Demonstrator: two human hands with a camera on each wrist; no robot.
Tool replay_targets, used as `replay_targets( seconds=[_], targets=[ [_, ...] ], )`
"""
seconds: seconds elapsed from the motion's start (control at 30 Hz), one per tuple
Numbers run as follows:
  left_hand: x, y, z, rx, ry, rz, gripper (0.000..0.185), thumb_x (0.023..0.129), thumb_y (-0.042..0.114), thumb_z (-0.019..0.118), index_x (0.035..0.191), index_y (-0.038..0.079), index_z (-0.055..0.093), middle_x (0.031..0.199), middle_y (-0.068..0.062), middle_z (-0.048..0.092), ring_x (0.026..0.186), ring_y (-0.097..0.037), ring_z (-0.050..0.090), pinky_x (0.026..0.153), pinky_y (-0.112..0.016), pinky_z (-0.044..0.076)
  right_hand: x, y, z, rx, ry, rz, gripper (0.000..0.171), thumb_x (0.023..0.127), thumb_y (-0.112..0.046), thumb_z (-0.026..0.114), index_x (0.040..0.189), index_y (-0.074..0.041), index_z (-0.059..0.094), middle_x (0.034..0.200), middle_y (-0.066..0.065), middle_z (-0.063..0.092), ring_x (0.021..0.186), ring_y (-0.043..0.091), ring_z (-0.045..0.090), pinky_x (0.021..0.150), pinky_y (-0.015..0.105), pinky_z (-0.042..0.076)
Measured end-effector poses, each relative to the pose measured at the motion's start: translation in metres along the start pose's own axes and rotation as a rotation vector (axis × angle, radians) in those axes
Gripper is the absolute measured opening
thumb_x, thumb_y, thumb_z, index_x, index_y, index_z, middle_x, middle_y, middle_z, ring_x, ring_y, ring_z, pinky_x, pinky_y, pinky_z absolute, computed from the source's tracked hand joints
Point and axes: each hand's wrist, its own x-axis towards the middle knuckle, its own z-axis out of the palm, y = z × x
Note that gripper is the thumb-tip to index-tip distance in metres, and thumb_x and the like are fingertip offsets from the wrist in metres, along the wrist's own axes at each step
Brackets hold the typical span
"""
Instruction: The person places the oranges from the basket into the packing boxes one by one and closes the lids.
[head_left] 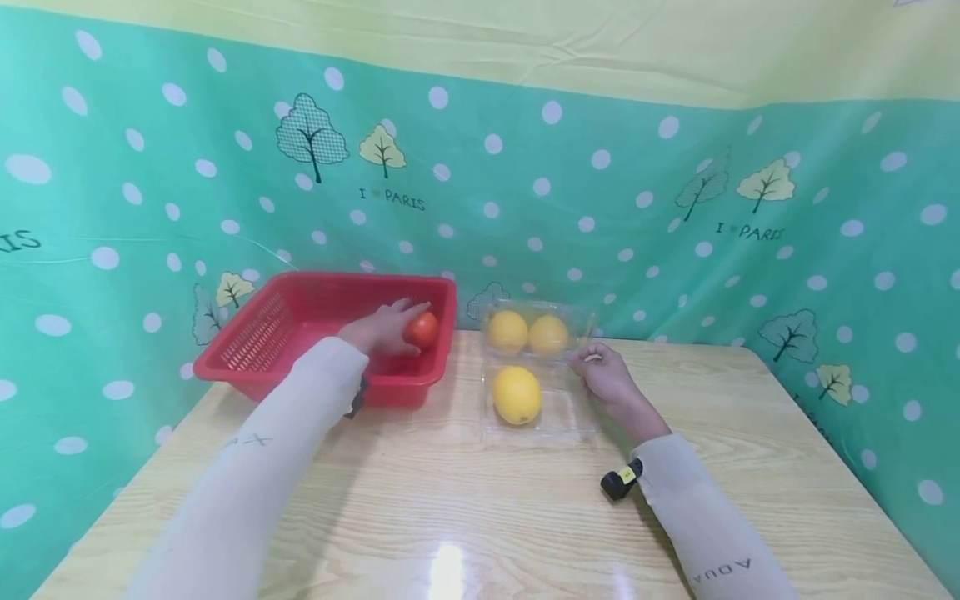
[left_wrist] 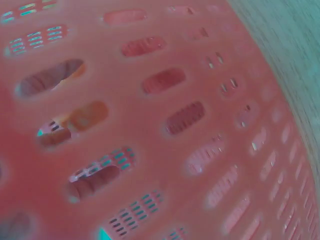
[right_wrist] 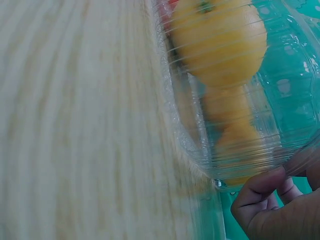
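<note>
In the head view my left hand (head_left: 386,327) is inside the red plastic basket (head_left: 390,392), fingers and thumb around a tomato (head_left: 422,331) near its right wall. The left wrist view looks through the slotted basket wall (left_wrist: 150,105), where parts of the fingers (left_wrist: 95,184) and an orange-coloured surface show. My right hand (head_left: 609,379) pinches the right edge of a clear plastic clamshell box (head_left: 573,412). One yellow-orange fruit (head_left: 517,395), likely an orange, sits in the box's front half. Two similar fruits (head_left: 507,332) show at its back half, behind clear plastic.
The wooden table (head_left: 465,500) extends around the basket and box. A green dotted curtain (head_left: 525,208) hangs right behind them and along both sides. The basket's raised rim surrounds my left hand.
</note>
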Motion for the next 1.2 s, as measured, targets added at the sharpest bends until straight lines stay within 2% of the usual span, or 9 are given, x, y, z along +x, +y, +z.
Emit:
replay_targets(
  seconds=[0.07, 0.2, 0.27, 0.33, 0.43, 0.57, 0.67, 0.83, 1.2],
  targets=[
    [0.000, 0.002, 0.000, 0.022, -0.005, 0.005, 0.114, 0.073, 0.027, 0.092, 0.163, 0.037, 0.023, 0.163, 0.001, 0.026, 0.143, -0.035, 0.030, 0.091, -0.052, 0.058, 0.000, -0.001, -0.001, 0.004, -0.003, 0.002, 0.022, 0.103, -0.022, 0.063, 0.109, -0.006, 0.050, 0.093, 0.001, 0.049, 0.063, 0.010, 0.045, 0.055, 0.022, 0.040],
    [0.000, 0.007, 0.001, 0.015, 0.014, 0.039, 0.098, 0.067, 0.028, 0.096, 0.149, 0.034, 0.043, 0.141, 0.004, 0.049, 0.127, -0.027, 0.048, 0.085, -0.045, 0.060, 0.000, -0.001, -0.001, 0.013, -0.006, 0.008, 0.023, 0.103, -0.023, 0.064, 0.110, -0.006, 0.050, 0.091, 0.000, 0.049, 0.062, 0.010, 0.045, 0.054, 0.023, 0.039],
    [-0.001, 0.011, 0.002, -0.020, 0.019, 0.026, 0.087, 0.063, 0.030, 0.098, 0.136, 0.035, 0.050, 0.126, 0.006, 0.057, 0.114, -0.023, 0.055, 0.080, -0.040, 0.061, -0.001, -0.002, -0.002, 0.013, -0.008, 0.010, 0.023, 0.103, -0.024, 0.063, 0.110, -0.006, 0.050, 0.092, 0.000, 0.049, 0.062, 0.009, 0.045, 0.054, 0.023, 0.039],
    [-0.003, 0.014, 0.003, -0.031, 0.010, -0.015, 0.086, 0.060, 0.031, 0.099, 0.132, 0.035, 0.051, 0.119, 0.006, 0.059, 0.109, -0.023, 0.057, 0.078, -0.038, 0.061, -0.001, -0.001, -0.002, 0.010, -0.012, 0.008, 0.022, 0.103, -0.023, 0.063, 0.110, -0.006, 0.050, 0.092, -0.001, 0.049, 0.062, 0.009, 0.044, 0.054, 0.023, 0.039],
    [-0.008, 0.017, 0.003, -0.034, -0.010, -0.094, 0.090, 0.069, 0.033, 0.094, 0.144, 0.033, 0.045, 0.130, 0.000, 0.054, 0.118, -0.028, 0.053, 0.084, -0.045, 0.060, -0.001, -0.001, -0.002, -0.001, -0.010, 0.001, 0.022, 0.103, -0.023, 0.063, 0.109, -0.006, 0.050, 0.091, -0.001, 0.049, 0.062, 0.009, 0.044, 0.054, 0.023, 0.039],
    [-0.012, 0.017, 0.004, -0.062, -0.033, -0.154, 0.097, 0.080, 0.034, 0.086, 0.159, 0.028, 0.030, 0.151, -0.007, 0.037, 0.136, -0.037, 0.037, 0.095, -0.055, 0.055, 0.000, 0.000, -0.003, -0.004, -0.015, -0.002, 0.022, 0.103, -0.023, 0.063, 0.109, -0.006, 0.050, 0.090, -0.001, 0.049, 0.062, 0.010, 0.044, 0.054, 0.023, 0.039],
    [-0.010, 0.016, 0.003, 0.007, -0.037, -0.104, 0.102, 0.072, 0.028, 0.092, 0.157, 0.029, 0.034, 0.152, -0.006, 0.036, 0.136, -0.037, 0.035, 0.093, -0.054, 0.056, 0.000, 0.000, -0.002, -0.010, -0.011, -0.003, 0.022, 0.103, -0.024, 0.062, 0.109, -0.006, 0.050, 0.089, -0.001, 0.049, 0.062, 0.010, 0.045, 0.054, 0.023, 0.039],
    [-0.010, 0.017, 0.001, 0.181, 0.023, 0.002, 0.097, 0.063, 0.018, 0.096, 0.146, 0.026, 0.046, 0.137, -0.004, 0.043, 0.127, -0.033, 0.040, 0.086, -0.050, 0.059, 0.000, 0.000, -0.001, -0.016, 0.002, -0.010, 0.020, 0.104, -0.021, 0.061, 0.108, -0.006, 0.050, 0.089, 0.000, 0.050, 0.062, 0.010, 0.045, 0.056, 0.023, 0.040],
    [-0.018, 0.022, -0.016, 0.219, 0.148, 0.086, 0.095, 0.066, 0.031, 0.095, 0.147, 0.025, 0.046, 0.143, -0.007, 0.041, 0.133, -0.037, 0.036, 0.092, -0.057, 0.056, 0.000, 0.000, 0.000, -0.030, 0.008, -0.008, 0.018, 0.104, -0.020, 0.060, 0.109, -0.005, 0.050, 0.091, 0.001, 0.050, 0.061, 0.011, 0.045, 0.055, 0.023, 0.040]
  ],
)
